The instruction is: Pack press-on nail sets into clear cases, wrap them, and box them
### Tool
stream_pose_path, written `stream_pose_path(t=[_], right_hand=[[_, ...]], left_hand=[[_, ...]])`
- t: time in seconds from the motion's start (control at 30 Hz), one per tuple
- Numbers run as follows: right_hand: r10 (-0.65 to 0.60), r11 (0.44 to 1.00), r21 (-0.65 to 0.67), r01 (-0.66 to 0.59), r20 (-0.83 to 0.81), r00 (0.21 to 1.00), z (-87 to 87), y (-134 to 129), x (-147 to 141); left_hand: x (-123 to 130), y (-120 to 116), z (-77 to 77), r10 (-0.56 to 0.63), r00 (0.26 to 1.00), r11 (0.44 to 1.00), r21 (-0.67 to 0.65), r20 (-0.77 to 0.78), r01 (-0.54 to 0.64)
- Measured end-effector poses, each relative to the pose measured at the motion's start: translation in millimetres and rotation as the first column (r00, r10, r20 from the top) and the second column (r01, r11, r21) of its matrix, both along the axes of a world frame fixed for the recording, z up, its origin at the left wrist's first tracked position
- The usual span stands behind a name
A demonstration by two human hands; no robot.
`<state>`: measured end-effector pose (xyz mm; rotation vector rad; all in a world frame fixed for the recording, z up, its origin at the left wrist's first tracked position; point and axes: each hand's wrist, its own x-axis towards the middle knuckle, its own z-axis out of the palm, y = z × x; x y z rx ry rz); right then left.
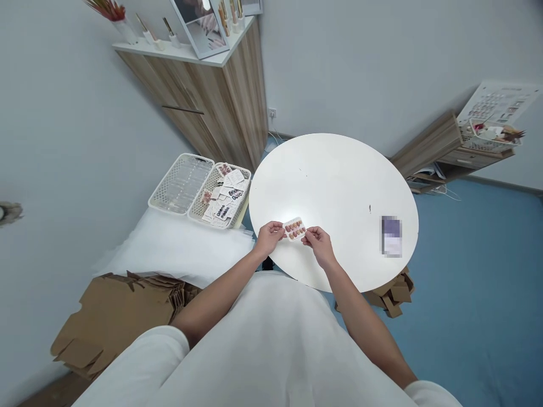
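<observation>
A small white card of press-on nails [294, 228] is held up between my two hands, over the near part of the round white table [326, 169]. Two rows of pink and golden-brown nails show on its face. My left hand [268, 237] pinches the card's left edge between thumb and fingers. On the opposite edge, my right hand [319, 244] grips the lower right corner the same way. To the left of the table, a white basket [193, 217] contains several more nail cards [229, 192], lying in a loose heap.
Another white basket [169, 206] holds clear plastic pieces. Both baskets rest beside white translucent sheets [169, 243], above folded brown cardboard [123, 305]. A blurred-out rectangular item [391, 236] lies on the table's right. Behind stands a wooden cabinet [212, 96]; a shelf unit [441, 141] is right.
</observation>
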<state>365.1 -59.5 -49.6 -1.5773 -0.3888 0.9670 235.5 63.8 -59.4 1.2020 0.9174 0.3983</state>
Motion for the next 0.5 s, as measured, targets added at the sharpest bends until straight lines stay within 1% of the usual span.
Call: stream_pose_path(t=[0.07,0.1,0.17,0.23,0.3,0.37,0.43,0.5], right_hand=[[0.122,0.993,-0.015,-0.121,0.117,0.986,0.0,2.9,-1.0],[0.197,0.980,-0.034,-0.194,0.195,0.961,0.3,4.8,-0.8],[0.345,0.938,-0.103,-0.330,0.341,0.874,0.6,9.7,-0.2],[0.453,0.891,-0.190,-0.413,0.432,0.780,-0.6,16.2,-0.7],[0.510,0.860,-0.256,-0.442,0.486,0.710,-3.2,23.3,-2.8],[0.533,0.845,-0.293,-0.447,0.516,0.671,-6.4,29.9,-5.9],[0.539,0.842,-0.311,-0.441,0.528,0.657,-9.9,35.6,-8.8],[0.529,0.848,-0.315,-0.426,0.527,0.665,-13.9,40.5,-10.6]], left_hand=[[-3.0,10.7,-4.0,0.000,1.000,1.000,0.022,0.006,-0.001],[-5.2,16.0,-6.0,-0.014,1.000,0.999,0.033,0.007,0.014],[-10.0,26.0,-10.1,-0.057,0.998,0.997,0.051,-0.002,0.057],[-14.2,34.4,-14.2,-0.093,0.995,0.994,0.060,-0.020,0.094],[-17.0,40.9,-18.4,-0.102,0.994,0.993,0.056,-0.034,0.104],[-18.5,45.9,-22.8,-0.095,0.995,0.994,0.052,-0.040,0.097],[-19.8,50.1,-27.3,-0.092,0.995,0.994,0.056,-0.049,0.095],[-22.1,54.1,-31.6,-0.105,0.992,0.991,0.076,-0.064,0.110]])
